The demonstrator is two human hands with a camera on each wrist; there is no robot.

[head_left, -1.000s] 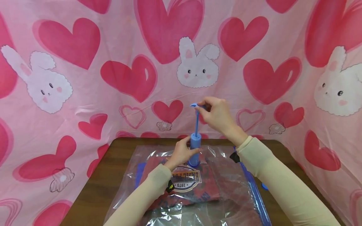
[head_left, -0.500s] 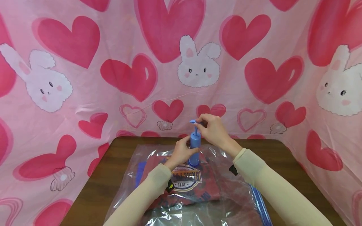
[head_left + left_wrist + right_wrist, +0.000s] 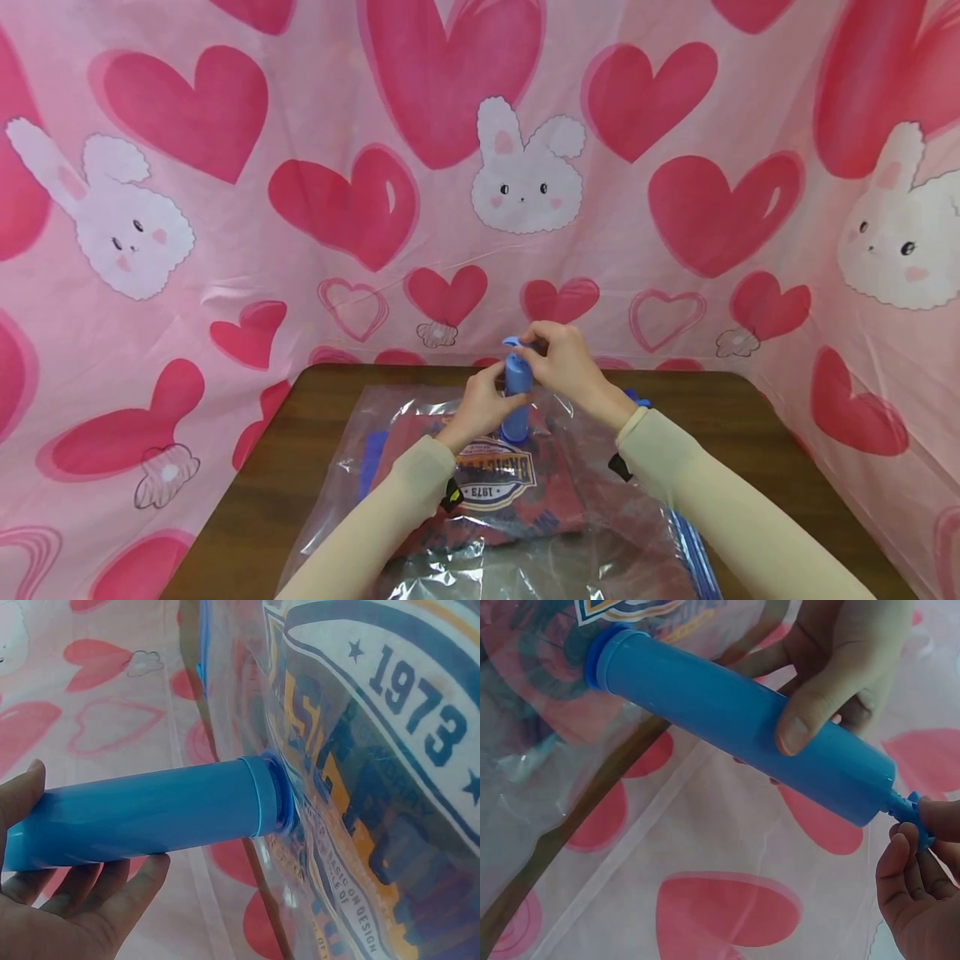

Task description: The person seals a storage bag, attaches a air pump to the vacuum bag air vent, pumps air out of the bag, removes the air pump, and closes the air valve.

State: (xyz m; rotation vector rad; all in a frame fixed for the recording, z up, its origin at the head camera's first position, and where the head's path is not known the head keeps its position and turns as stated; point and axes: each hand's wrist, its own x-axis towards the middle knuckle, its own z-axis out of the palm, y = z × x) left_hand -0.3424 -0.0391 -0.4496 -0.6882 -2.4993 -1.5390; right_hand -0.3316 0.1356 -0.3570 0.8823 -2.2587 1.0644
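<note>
A blue hand pump [image 3: 517, 400] stands upright on a clear plastic storage bag [image 3: 630, 533], its base meeting a blue valve ring [image 3: 279, 791]. Inside the bag lies a folded red garment [image 3: 555, 500] with a "1973" print. My left hand [image 3: 482, 408] grips the pump's cylinder, fingers and thumb around it. With my right hand [image 3: 562, 362] I pinch the pump's handle [image 3: 512, 342], which sits close above the cylinder top; only a short bit of rod shows in the right wrist view.
The bag spreads over a brown wooden table [image 3: 262, 500]. Its blue zip edge [image 3: 693, 550] runs along the right side. Something blue [image 3: 636, 397] shows behind my right wrist. A pink cloth [image 3: 360, 208] with hearts and rabbits hangs behind and at the sides.
My right hand has come down with the pump handle, and the long rod has slid into the cylinder. My left hand has stayed around the pump.
</note>
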